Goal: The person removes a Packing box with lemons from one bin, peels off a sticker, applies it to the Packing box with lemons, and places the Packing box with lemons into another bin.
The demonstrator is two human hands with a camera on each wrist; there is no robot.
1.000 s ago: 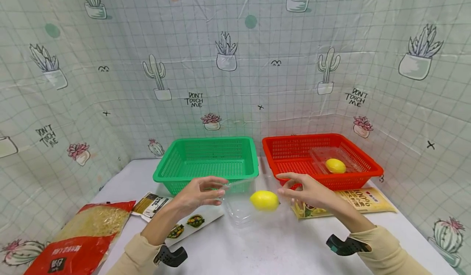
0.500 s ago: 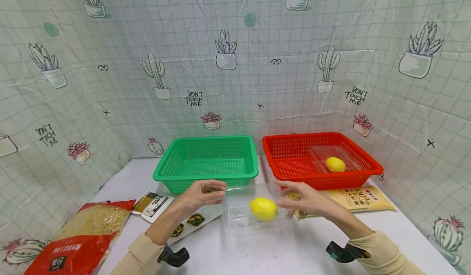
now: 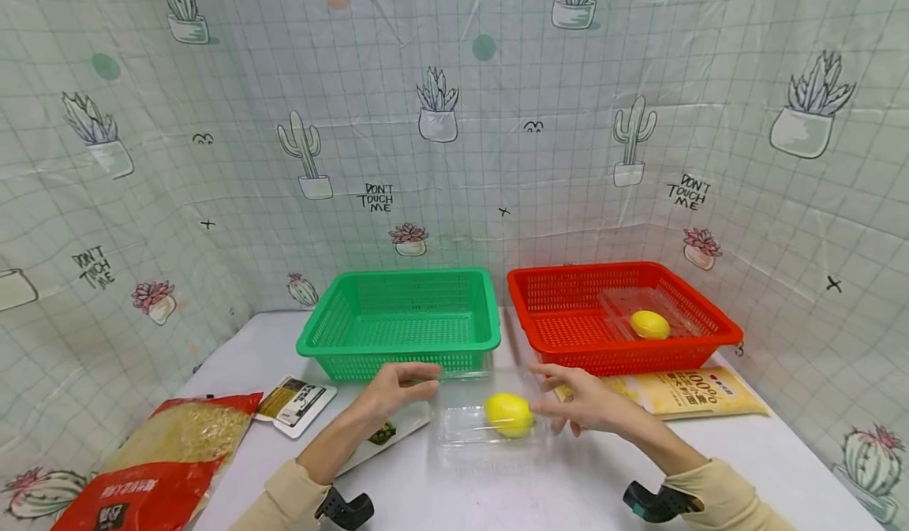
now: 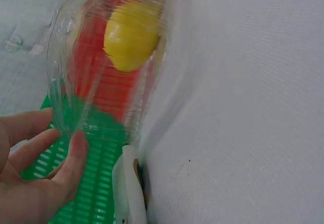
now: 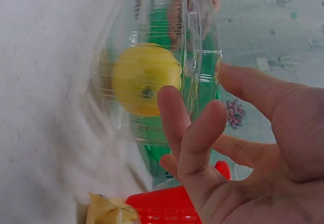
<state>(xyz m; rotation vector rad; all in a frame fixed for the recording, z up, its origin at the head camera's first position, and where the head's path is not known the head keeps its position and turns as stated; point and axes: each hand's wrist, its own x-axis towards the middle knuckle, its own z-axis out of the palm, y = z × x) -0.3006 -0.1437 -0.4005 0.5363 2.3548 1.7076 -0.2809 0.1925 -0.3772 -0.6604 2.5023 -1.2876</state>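
Observation:
A clear plastic clamshell box (image 3: 458, 416), with a yellow lemon (image 3: 508, 415) inside it, is held between my two hands close over the white table. My left hand (image 3: 394, 395) pinches its left end; in the left wrist view the thumb and fingers (image 4: 77, 150) meet at the box's edge. At the other end, my right hand (image 3: 585, 403) grips the rim, and the right wrist view has its fingertips (image 5: 172, 100) against the side near the lemon (image 5: 144, 77). Both hands show bent fingers along the short sides.
Behind the box stand a green basket (image 3: 398, 357) and a red basket (image 3: 568, 353), the red one holding another clear box (image 3: 618, 302) with a lemon (image 3: 649, 324). Packets lie around: a red bag (image 3: 135, 487), a small pouch (image 3: 297, 405), a white pack (image 3: 408, 424), a yellow packet (image 3: 692, 393).
The box has come down and nearer to me, tipping more level, with the lemon lower in view. Both hands have moved down with it, keeping hold of its ends.

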